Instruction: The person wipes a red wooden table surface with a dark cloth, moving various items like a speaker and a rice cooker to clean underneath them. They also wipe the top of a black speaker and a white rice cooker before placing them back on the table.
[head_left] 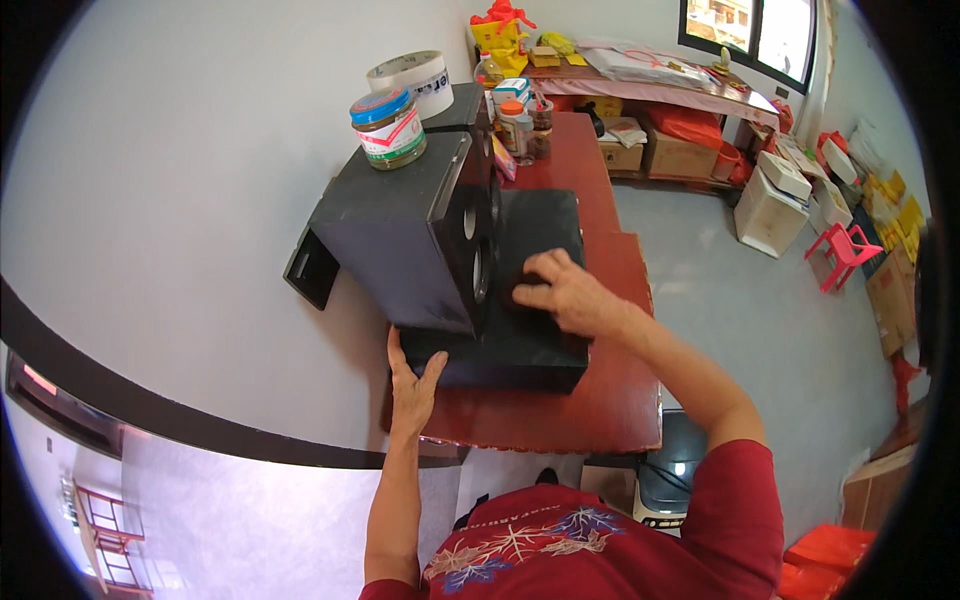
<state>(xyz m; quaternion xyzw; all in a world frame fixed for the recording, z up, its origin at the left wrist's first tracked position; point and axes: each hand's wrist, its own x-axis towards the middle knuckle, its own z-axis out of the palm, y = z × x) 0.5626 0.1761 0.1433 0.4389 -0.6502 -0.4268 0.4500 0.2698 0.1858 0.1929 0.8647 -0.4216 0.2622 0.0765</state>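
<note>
My left hand (pixel 408 385) grips the near left corner of a low black box (pixel 515 365), thumb and fingers spread along its end. My right hand (pixel 560 298) is over the box's top with bent fingers; whatever is under the fingertips is dark and hard to make out. The box lies on a red-brown table (pixel 620 400). Standing on its left part, against the wall, is a black speaker cabinet (pixel 390 230) with round openings facing right. A glass jar with a blue lid (pixel 388 138) and a white tape roll (pixel 433 80) sit on top of the cabinets.
Bottles (pixel 514 125) crowd the table's far end. A dark panel (pixel 310 268) leans at the wall. Cardboard boxes (pixel 678 155) lie under a back bench. Foam boxes (pixel 768 205), a pink chair (pixel 840 255) and cartons (pixel 890 305) line the right. A dark appliance (pixel 672 465) stands below the table.
</note>
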